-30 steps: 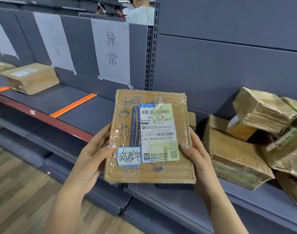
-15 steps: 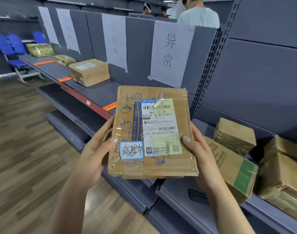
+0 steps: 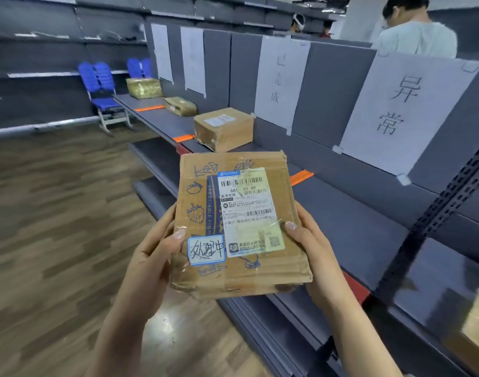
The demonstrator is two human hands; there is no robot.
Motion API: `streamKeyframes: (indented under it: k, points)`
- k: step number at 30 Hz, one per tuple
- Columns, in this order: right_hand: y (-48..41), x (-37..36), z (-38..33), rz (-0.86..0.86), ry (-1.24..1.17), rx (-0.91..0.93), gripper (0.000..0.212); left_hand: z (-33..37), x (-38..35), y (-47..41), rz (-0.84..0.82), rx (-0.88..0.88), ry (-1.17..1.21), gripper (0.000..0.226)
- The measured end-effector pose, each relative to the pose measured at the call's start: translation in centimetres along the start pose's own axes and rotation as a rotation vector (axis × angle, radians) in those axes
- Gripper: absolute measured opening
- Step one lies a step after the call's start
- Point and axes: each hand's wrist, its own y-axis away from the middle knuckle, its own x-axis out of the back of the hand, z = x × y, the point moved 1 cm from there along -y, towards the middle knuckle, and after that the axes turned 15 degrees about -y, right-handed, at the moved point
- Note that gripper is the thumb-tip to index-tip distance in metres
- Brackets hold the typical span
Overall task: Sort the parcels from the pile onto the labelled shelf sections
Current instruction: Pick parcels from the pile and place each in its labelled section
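Grey shelf (image 3: 350, 213) runs up the right of the frame; at centre the parcel (image 3: 239, 270) is held face-up, probably so its label (image 3: 246, 208) can be read — left hand (image 3: 154, 254) and right hand (image 3: 311, 254) each grip a side edge. Signs (image 3: 404, 110) beyond mark sections.

Grey shelf (image 3: 355, 213); three parcels (image 3: 223, 129) spaced along it; orange strips (image 3: 183, 137) between.

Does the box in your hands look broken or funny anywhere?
Yes. The parcel looks battered: its near bottom edge is crushed and dented, and the clear tape over it is wrinkled.
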Motion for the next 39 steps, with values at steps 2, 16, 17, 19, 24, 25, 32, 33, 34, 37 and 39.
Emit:
streamKeyframes:
  k: [2, 16, 17, 19, 24, 25, 32, 33, 34, 37, 39]
  points:
    - [-1.4, -1.5, 1.1, -0.020, -0.017, -0.018, 0.055, -0.2, 2.0, -0.9, 0.036, 0.015, 0.007, 0.051]
    - [-10.7, -7.4, 6.5, -0.152, -0.023, -0.086, 0.058, -1.1, 10.0, -6.3, 0.215, 0.127, 0.080, 0.080]
    - [-11.5, -7.6, 6.9, -0.154, -0.026, -0.088, 0.057, -1.3, 10.5, -7.1, 0.223, 0.131, 0.085, 0.081]
    - [-13.2, -7.9, 7.5, -0.159, -0.031, -0.089, 0.054, -1.5, 11.0, -8.7, 0.224, 0.123, 0.081, 0.078]
    - [-18.7, -8.0, 8.4, -0.128, -0.099, -0.092, 0.052, -2.7, 12.1, -14.7, 0.201, 0.121, 0.028, 0.057]
    - [-19.4, -8.1, 8.6, -0.122, -0.110, -0.094, 0.052, -2.7, 12.2, -15.5, 0.184, 0.119, 0.021, 0.068]
    - [-28.1, -8.4, 10.0, -0.063, -0.083, -0.064, 0.063, -3.7, 14.5, -25.2, 0.131, 0.139, 0.041, 0.090]
    - [-29.3, -8.5, 10.1, -0.065, -0.076, -0.065, 0.066, -3.7, 14.7, -26.4, 0.132, 0.148, 0.039, 0.093]
    - [-30.5, -8.6, 10.3, -0.066, -0.075, -0.068, 0.068, -3.9, 15.0, -27.4, 0.133, 0.146, 0.035, 0.094]
    - [-33.5, -9.0, 11.0, -0.079, -0.075, -0.084, 0.072, -4.4, 15.9, -29.9, 0.150, 0.128, 0.020, 0.088]
    - [-35.1, -9.3, 11.4, -0.100, -0.066, -0.096, 0.074, -4.8, 16.4, -31.1, 0.169, 0.109, 0.025, 0.062]
